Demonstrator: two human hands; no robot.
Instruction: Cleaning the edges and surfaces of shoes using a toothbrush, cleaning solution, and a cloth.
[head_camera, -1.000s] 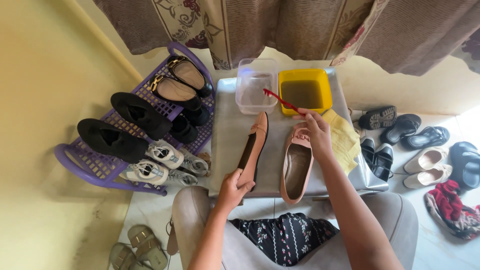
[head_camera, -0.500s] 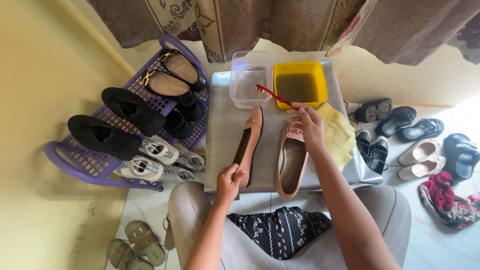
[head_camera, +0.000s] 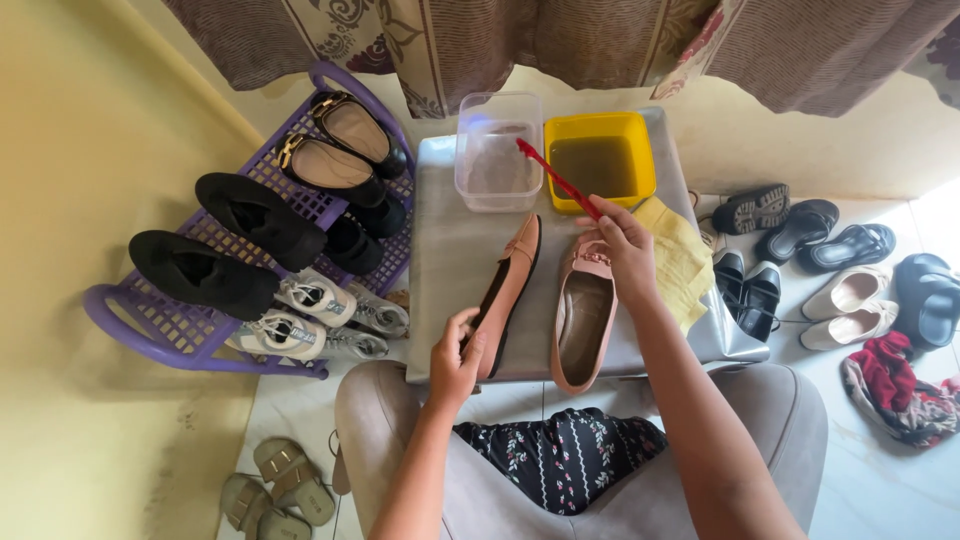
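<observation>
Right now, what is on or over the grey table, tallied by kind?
Pink flat shoes: 2
Clear tub: 1
Yellow tub: 1
Red brush: 1
Yellow cloth: 1
Total: 6

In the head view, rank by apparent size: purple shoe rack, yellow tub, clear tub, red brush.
1. purple shoe rack
2-3. yellow tub and clear tub: too alike to rank
4. red brush, held in the right hand
</observation>
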